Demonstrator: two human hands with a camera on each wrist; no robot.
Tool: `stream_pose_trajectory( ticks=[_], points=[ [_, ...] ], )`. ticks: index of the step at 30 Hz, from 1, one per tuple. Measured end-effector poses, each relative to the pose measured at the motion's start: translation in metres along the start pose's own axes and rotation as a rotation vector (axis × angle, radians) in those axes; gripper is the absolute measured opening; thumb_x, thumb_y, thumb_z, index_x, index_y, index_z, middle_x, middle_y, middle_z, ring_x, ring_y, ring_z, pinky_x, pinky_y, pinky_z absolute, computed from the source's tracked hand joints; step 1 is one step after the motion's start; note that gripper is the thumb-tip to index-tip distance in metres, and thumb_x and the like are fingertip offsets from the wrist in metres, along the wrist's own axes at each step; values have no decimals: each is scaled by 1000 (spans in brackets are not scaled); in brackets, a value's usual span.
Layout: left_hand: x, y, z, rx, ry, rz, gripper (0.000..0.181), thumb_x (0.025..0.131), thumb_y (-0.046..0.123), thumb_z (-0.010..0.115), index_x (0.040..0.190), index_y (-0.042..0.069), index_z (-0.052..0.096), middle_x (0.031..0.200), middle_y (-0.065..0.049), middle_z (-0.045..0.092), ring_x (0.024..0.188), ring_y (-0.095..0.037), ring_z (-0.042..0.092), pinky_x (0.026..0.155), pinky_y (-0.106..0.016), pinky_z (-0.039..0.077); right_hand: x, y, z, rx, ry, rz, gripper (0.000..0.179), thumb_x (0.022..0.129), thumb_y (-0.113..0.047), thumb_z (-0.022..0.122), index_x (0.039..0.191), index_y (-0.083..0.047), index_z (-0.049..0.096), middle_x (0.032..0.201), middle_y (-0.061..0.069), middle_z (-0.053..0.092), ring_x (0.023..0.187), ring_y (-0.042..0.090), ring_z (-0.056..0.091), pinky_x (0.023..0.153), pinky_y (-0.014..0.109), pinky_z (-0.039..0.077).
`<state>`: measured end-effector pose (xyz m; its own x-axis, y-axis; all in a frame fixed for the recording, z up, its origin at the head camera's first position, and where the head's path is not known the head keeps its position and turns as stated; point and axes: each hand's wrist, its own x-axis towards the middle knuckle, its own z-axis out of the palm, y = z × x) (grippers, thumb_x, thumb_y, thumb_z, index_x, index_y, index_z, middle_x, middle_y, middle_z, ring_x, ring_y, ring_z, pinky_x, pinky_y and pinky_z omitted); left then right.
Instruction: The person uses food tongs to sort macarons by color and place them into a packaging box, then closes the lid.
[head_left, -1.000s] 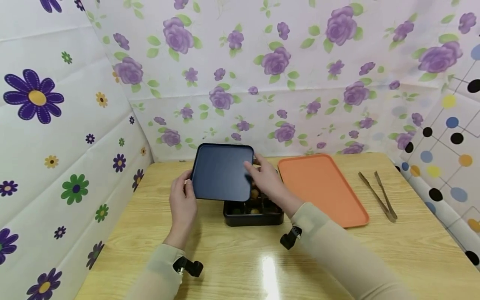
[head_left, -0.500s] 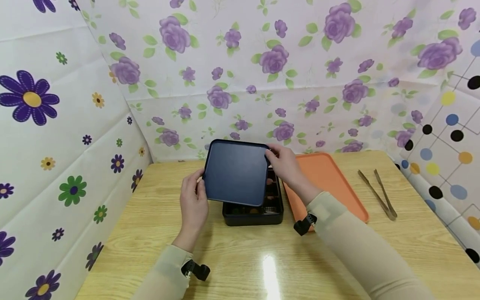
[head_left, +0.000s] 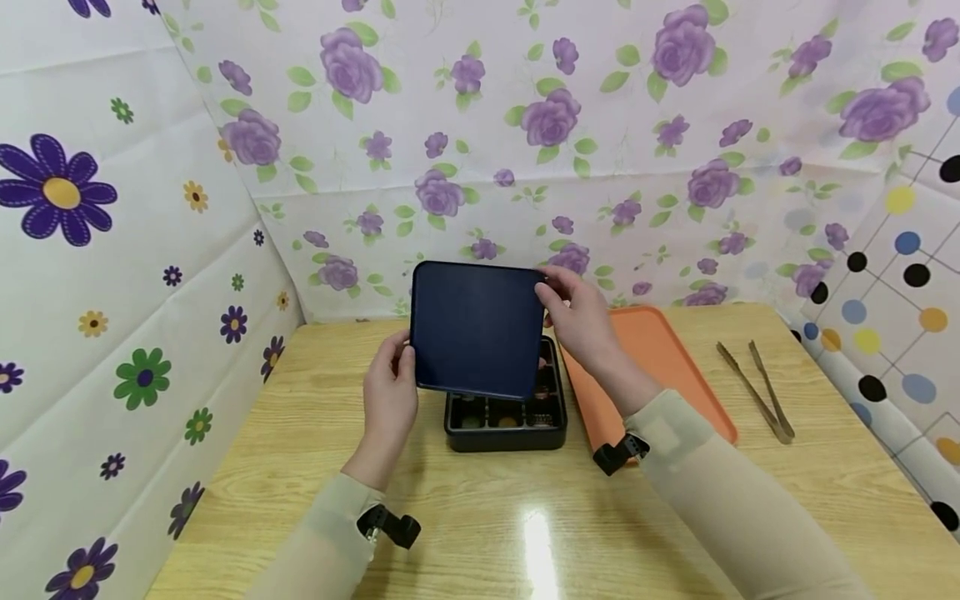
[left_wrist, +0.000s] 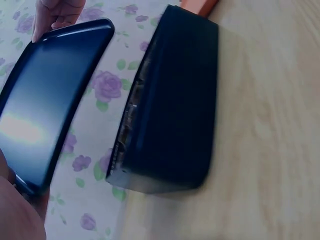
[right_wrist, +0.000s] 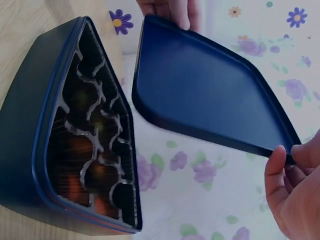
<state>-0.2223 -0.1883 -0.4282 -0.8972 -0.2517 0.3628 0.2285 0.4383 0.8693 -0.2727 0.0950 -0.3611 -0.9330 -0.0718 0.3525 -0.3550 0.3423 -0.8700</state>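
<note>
A dark navy square lid [head_left: 477, 332] is held up, tilted, above and behind a black box [head_left: 506, 439] on the table. My left hand [head_left: 390, 400] pinches the lid's left edge. At its upper right corner, my right hand [head_left: 581, 325] pinches the rim between thumb and fingers. In the right wrist view the box [right_wrist: 30, 130] shows a divided insert [right_wrist: 90, 132] with small round brownish and orange items in its compartments. The lid hides the back part of the box in the head view.
An orange tray [head_left: 660, 367] lies right of the box, partly behind my right forearm. Metal tongs [head_left: 761, 396] rest spread on the wooden table [head_left: 480, 517] farther right. Flowered cloth [head_left: 487, 150] hangs behind the table and along its left side.
The lid has moved right and up, tilting steeper, with both hands still on it. My right hand has shifted from the lid's right side to its upper right corner. More of the box's front compartments shows.
</note>
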Motion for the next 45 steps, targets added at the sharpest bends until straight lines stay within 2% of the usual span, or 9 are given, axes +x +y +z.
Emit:
stream_pose_trajectory(
  ticks=[3, 6, 10, 13, 19, 27, 33, 39, 45],
  points=[
    [5, 7, -1, -54, -6, -30, 32, 119, 13, 54, 148, 8, 67, 126, -15, 70, 114, -30, 64, 96, -45, 53, -5, -7, 0, -19, 38, -65, 36, 118, -21, 60, 152, -12, 66, 110, 10, 67, 76, 30, 66, 65, 32, 57],
    [7, 14, -3, -127, -40, -91, 38, 121, 23, 49, 155, 11, 63, 144, -12, 66, 134, -28, 60, 111, -46, 50, -10, -10, 1, -19, 63, -123, 34, 117, -18, 60, 150, -11, 67, 115, 10, 68, 83, 31, 68, 69, 31, 58],
    [8, 23, -7, -198, -124, -176, 56, 122, 45, 39, 169, 18, 48, 171, -6, 44, 160, -26, 36, 130, -50, 33, -15, -12, 0, -36, 98, -195, 35, 117, -16, 60, 150, -10, 69, 124, 10, 71, 98, 29, 69, 78, 35, 60],
    [9, 27, -8, -221, -187, -211, 66, 119, 57, 33, 175, 23, 36, 176, -8, 33, 163, -30, 28, 133, -54, 26, -18, -10, -2, -88, 122, -248, 36, 117, -16, 61, 152, -11, 69, 125, 10, 72, 99, 27, 68, 81, 37, 57],
    [13, 31, -6, -336, -265, -238, 69, 122, 53, 26, 176, 10, 28, 176, -18, 35, 163, -36, 32, 134, -49, 24, -21, -2, -5, -154, 165, -305, 35, 115, -13, 65, 149, -14, 73, 114, 8, 75, 86, 20, 63, 74, 32, 50],
    [15, 30, 1, -596, -327, -324, 78, 120, 55, 26, 176, 1, 16, 181, -21, 20, 167, -33, 22, 134, -40, 26, -37, 10, -6, -236, 177, -386, 30, 109, -4, 70, 138, -9, 79, 126, 10, 79, 104, 25, 76, 85, 43, 65],
    [13, 24, 2, -638, -386, -353, 77, 119, 57, 29, 179, 10, 13, 183, -19, 11, 169, -30, 16, 134, -42, 24, -56, 26, -8, -220, 110, -369, 36, 107, 0, 73, 141, -8, 77, 132, 11, 77, 112, 26, 77, 90, 43, 66],
    [11, 12, 7, -715, -417, -415, 68, 122, 43, 39, 177, 8, 19, 182, -15, 16, 167, -25, 22, 132, -40, 29, -74, 43, -10, -98, 6, -276, 47, 104, -7, 79, 150, -9, 71, 143, 11, 71, 126, 29, 72, 103, 48, 61],
    [7, -1, 11, -585, -494, -370, 63, 118, 22, 42, 178, 13, 22, 184, -9, 13, 169, -25, 16, 135, -41, 18, -91, 59, -10, -145, -19, -248, 35, 106, -16, 78, 141, -15, 78, 147, 3, 70, 130, 23, 70, 100, 40, 62]
  ],
)
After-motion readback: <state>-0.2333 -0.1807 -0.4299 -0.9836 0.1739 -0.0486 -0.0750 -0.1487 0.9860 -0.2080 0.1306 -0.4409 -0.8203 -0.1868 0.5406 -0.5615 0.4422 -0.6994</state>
